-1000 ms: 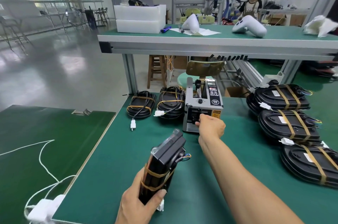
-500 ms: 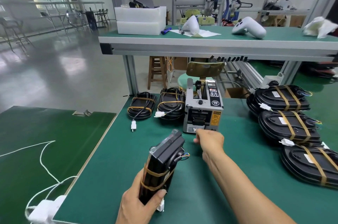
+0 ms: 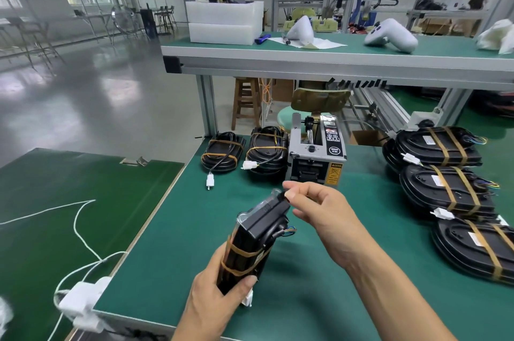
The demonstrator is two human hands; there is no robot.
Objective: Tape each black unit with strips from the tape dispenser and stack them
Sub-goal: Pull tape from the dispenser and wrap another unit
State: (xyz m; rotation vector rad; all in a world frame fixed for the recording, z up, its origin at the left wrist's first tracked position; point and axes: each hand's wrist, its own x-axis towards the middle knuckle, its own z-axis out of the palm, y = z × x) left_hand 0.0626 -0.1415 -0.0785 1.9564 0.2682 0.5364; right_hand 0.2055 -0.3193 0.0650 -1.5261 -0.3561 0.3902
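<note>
My left hand (image 3: pixel 214 296) grips the lower end of a black unit (image 3: pixel 258 235), held on edge above the green table (image 3: pixel 178 243); two brown tape bands wrap it near my fingers. My right hand (image 3: pixel 314 210) is at the unit's top end, thumb and forefinger pinched on what looks like a small dark strip of tape (image 3: pixel 281 196). The grey tape dispenser (image 3: pixel 317 157) stands just behind my right hand. Taped black units lie left of the dispenser (image 3: pixel 222 153) (image 3: pixel 267 151), and more are stacked at the right (image 3: pixel 442 146) (image 3: pixel 450 190) (image 3: pixel 478 249).
A raised shelf (image 3: pixel 333 62) crosses the back, carrying white foam boxes (image 3: pixel 225 20) and white shells (image 3: pixel 392 37). On the darker green table (image 3: pixel 41 201) at the left lie a white cable (image 3: pixel 80 229) and an adapter (image 3: pixel 80 299). A stool (image 3: pixel 246 101) and chair stand behind the bench.
My right hand has left the dispenser's outlet and come back toward me, fingers pinched, reaching the top end of the unit. My left hand still holds the unit in the same place.
</note>
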